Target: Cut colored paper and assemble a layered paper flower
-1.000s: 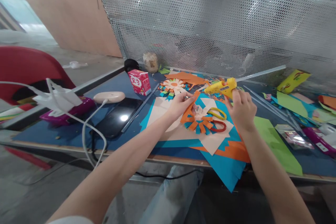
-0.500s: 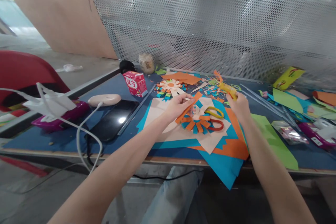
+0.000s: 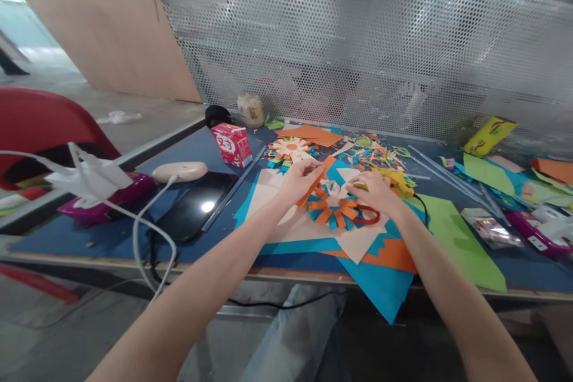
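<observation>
My left hand (image 3: 301, 181) pinches an orange paper strip (image 3: 319, 182) between thumb and fingers, just left of the paper flower. That flower (image 3: 333, 209), ringed with orange and blue petals, lies on pale paper sheets (image 3: 280, 224). My right hand (image 3: 373, 192) hovers at the flower's right side, fingers loosely spread and no object visible in them. It partly covers the scissors, whose red handle loop (image 3: 369, 215) shows below it. Just behind the right hand rests a yellow glue gun (image 3: 401, 181) with a black cord.
A finished-looking paper flower (image 3: 290, 148) and paper scraps (image 3: 373, 152) lie farther back. To the left are a phone (image 3: 199, 206), a pink box (image 3: 231, 144) and a purple power strip (image 3: 107, 197) with white cables. Green paper (image 3: 461, 245) lies right; a perforated metal screen (image 3: 335, 42) stands behind.
My right hand has let go of the glue gun, which now lies on the table, and has moved left toward the flower. My left hand still holds the orange strip.
</observation>
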Demonstrator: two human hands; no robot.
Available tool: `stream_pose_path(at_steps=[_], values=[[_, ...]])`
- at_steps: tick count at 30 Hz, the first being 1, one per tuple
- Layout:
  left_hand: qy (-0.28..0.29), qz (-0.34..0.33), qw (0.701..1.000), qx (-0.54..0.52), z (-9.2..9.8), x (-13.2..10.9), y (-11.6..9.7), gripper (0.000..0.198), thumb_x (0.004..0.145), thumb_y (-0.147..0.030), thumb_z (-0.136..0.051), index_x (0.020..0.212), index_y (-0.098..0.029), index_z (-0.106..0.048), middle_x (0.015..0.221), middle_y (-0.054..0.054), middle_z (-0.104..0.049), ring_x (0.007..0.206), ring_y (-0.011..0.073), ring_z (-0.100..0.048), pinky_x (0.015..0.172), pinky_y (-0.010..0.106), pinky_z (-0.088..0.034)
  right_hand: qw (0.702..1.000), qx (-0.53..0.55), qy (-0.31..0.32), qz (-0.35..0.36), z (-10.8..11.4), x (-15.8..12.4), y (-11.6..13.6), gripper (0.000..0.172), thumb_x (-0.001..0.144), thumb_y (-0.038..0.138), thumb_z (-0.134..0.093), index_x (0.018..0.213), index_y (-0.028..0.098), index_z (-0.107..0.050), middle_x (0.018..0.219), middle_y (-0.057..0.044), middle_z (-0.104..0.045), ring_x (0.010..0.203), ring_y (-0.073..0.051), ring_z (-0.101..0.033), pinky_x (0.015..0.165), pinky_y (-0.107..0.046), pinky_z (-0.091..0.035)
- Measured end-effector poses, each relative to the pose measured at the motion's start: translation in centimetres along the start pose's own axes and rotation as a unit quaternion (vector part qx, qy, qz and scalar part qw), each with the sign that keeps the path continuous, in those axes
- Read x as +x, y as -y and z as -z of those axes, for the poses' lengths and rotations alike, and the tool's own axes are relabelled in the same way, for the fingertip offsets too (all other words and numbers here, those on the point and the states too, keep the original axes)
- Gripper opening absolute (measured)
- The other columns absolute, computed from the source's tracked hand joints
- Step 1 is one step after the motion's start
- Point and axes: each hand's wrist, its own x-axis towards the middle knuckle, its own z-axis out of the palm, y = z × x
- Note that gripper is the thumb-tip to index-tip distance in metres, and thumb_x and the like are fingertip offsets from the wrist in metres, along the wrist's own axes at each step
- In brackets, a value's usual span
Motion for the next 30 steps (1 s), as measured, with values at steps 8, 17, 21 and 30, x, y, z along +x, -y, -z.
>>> stream_pose_path(at_steps=[8,17,21,30], values=[[0.005,0.010,0.999,0.033,-0.3,-0.2,-0.6,0.022,0.076,-0.039,-0.054,0.071,-0.017,-0.055,0.063,-0.001,-0.058,0.046,0.0084,-0.052,0.045,0.020,-0.040,0.999,0.021,0.006,0.043,-1.3,-0.3,0.6,0.040,0.081,0.045,-0.051,0.111,0.021,-0.060,0.120,-0.009,-0.058,0.114,-0.026,-0.049,0.097,-0.045,-0.035],[-0.022,0.018,0.999,-0.030,-0.2,-0.3,-0.9,0.015,0.077,-0.032,-0.053,0.072,-0.018,-0.050,0.066,0.000,-0.059,0.048,0.0103,-0.055,0.049,0.023,-0.045,0.976,0.087,0.081,0.182,0.8,-1.1,2.8,0.078,0.068,0.059,-0.060,0.134,0.023,-0.039,0.136,-0.010,-0.045,0.127,-0.029,-0.035,0.102,-0.049,-0.030],[-0.043,0.029,0.998,-0.037,0.0,-0.3,-1.1,0.015,0.079,-0.032,-0.050,0.072,-0.018,-0.047,0.066,0.000,-0.058,0.046,0.0098,-0.054,0.047,0.024,-0.044,0.965,0.028,0.101,0.242,1.5,-1.9,3.6,0.079,0.060,0.064,-0.064,0.126,0.026,-0.048,0.138,-0.009,-0.043,0.127,-0.033,-0.034,0.103,-0.053,-0.026],[-0.041,0.017,0.998,-0.049,0.1,0.1,-0.5,0.013,0.079,-0.029,-0.050,0.075,-0.017,-0.047,0.067,0.000,-0.059,0.045,0.0092,-0.055,0.046,0.023,-0.045,0.952,0.041,0.050,0.300,1.6,-1.7,3.3,0.033,0.079,0.027,-0.050,0.109,0.018,-0.062,0.113,-0.009,-0.065,0.104,-0.021,-0.060,0.091,-0.037,-0.046]])
